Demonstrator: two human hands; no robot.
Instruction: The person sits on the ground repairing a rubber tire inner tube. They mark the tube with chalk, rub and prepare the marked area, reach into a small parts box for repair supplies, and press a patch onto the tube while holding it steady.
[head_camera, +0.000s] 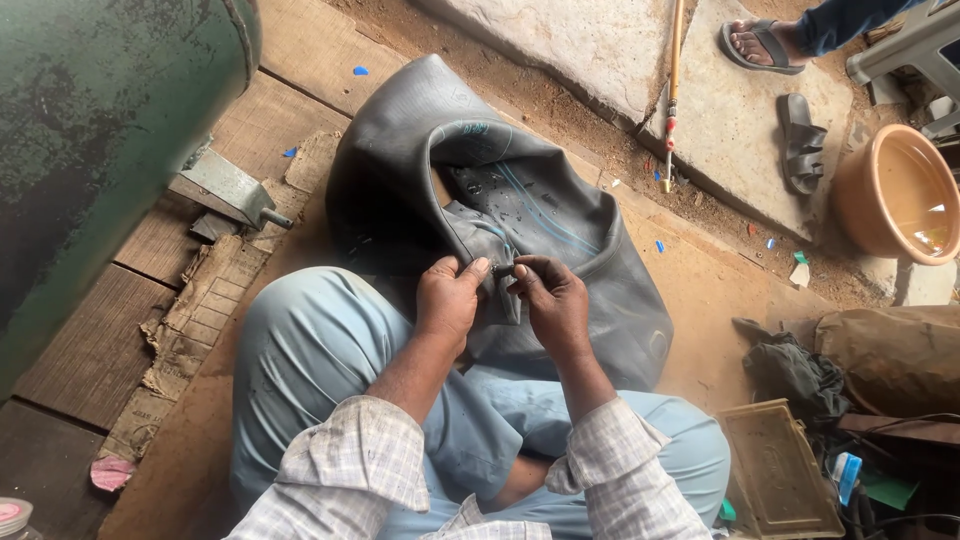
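Head view, inner tube: a large, limp black inner tube (520, 200) is lying folded on the floor, draped against the person's crossed legs (320, 340) and spreading away from them toward the stone slabs (720, 110).
Head view, valve: a small dark valve stem (503, 269) is sticking out of the tube's near fold, right between the two hands, its long axis running roughly left to right.
Head view, left hand: the left hand (447, 300) is pinching the rubber fold just beside the stem, fingers curled narrow, thumb pressing on top.
Head view, right hand: the right hand (553, 300) is closing its fingertips on the stem's right end, in a tight pinch.
Head view, nearer hand: both are touching the spot; the right is the one on the stem itself.
Head view, surroundings: a green tank (100, 130) is standing on the left, an orange basin (897, 195) holding water far right, another person's sandalled foot (760, 42) at the top.
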